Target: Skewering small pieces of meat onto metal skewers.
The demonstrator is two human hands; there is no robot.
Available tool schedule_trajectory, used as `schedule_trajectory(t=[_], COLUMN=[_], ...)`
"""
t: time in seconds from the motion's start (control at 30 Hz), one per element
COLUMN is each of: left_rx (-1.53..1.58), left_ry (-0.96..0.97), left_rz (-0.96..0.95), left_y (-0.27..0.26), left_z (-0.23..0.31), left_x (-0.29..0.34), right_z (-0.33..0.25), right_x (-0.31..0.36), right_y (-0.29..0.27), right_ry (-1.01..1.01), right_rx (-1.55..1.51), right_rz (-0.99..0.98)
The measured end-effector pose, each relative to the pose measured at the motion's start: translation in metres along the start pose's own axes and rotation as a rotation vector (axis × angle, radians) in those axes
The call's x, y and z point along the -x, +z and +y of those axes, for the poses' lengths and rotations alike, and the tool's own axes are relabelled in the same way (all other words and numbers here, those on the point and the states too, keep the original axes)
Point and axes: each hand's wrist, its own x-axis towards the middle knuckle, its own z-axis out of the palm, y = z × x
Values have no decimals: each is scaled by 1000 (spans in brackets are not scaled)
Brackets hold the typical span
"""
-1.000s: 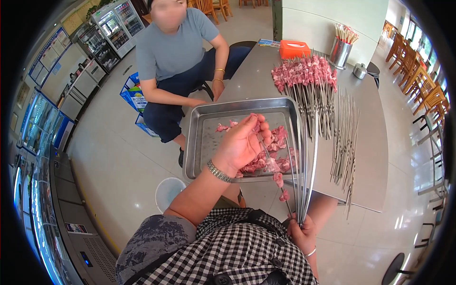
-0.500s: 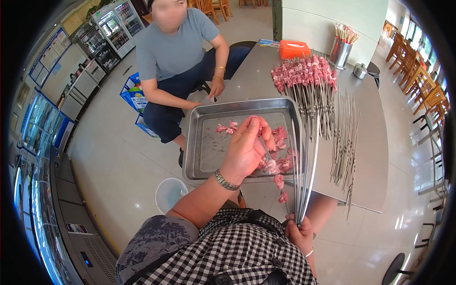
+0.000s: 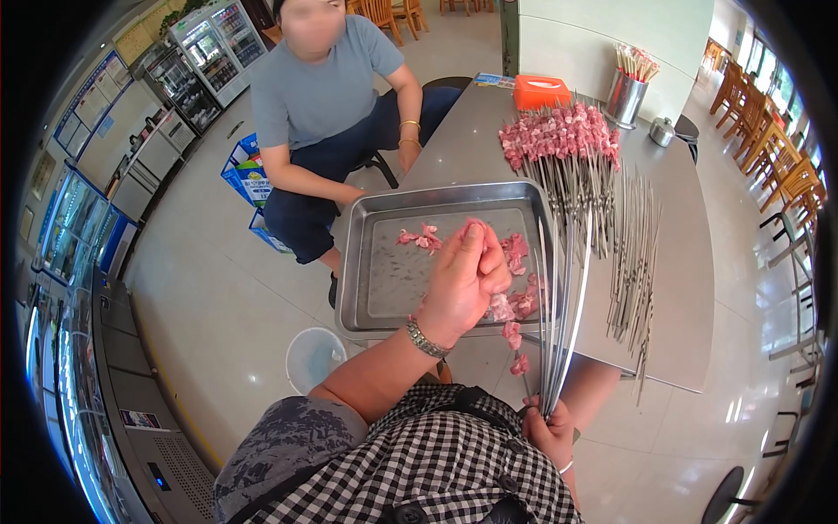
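**Left hand (image 3: 471, 275) over the tray (image 3: 393, 279), right hand (image 3: 550, 430) gripping the skewers (image 3: 550, 384)**

The left hand is curled almost closed, thumb and fingers pinching a bit of meat (image 3: 476, 222); the grip looks small and precise, probably to keep a soft piece from slipping. The right hand, low by the person's lap, is wrapped round the bottom ends of several skewers. Gathered there, they fan upward, which seems to hold the spares ready and clear of the left hand. A threaded skewer (image 3: 519, 364) leans away from the bunch toward the left hand, two bits on its visible length; its tip is hidden.

The tray overlaps the table's left edge, a handy place within reach, though what bears its near side cannot be seen. Loose meat (image 3: 526, 301) lies mainly along its right side and near right corner, with a few scraps toward the far edge.

On the grey table (image 3: 685, 271), meat skewers (image 3: 559, 140) lie massed, meat toward the far edge and handles toward the person. Bare skewers (image 3: 635, 253) lie to their right, one poking past the near edge. An orange box (image 3: 541, 90), a cup of sticks (image 3: 626, 100) and a lidded pot (image 3: 662, 131) line the far edge.

Beyond, a co-worker (image 3: 327, 100) sits by the tray's far left corner; a white bucket (image 3: 310, 360) stands on the tiled floor (image 3: 209, 297). Chairs (image 3: 768, 157) line the right.
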Motion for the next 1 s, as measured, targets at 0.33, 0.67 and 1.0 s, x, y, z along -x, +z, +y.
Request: schedule_trajectory(t=[0.33,0.67,1.0], left_rx=[65,214,237], left_ry=[-37,-48,48], left_rz=[97,-14,98], left_y=[-4,-30,-30], left_z=[-12,-9,1], left_x=[-1,-9,-17], right_z=[-3,-7,-3], right_x=[-3,-2,3], right_y=[-1,0,-4], right_ry=[-8,7,32], right_rx=[19,-6,-18], right_rz=[-38,-72,-63])
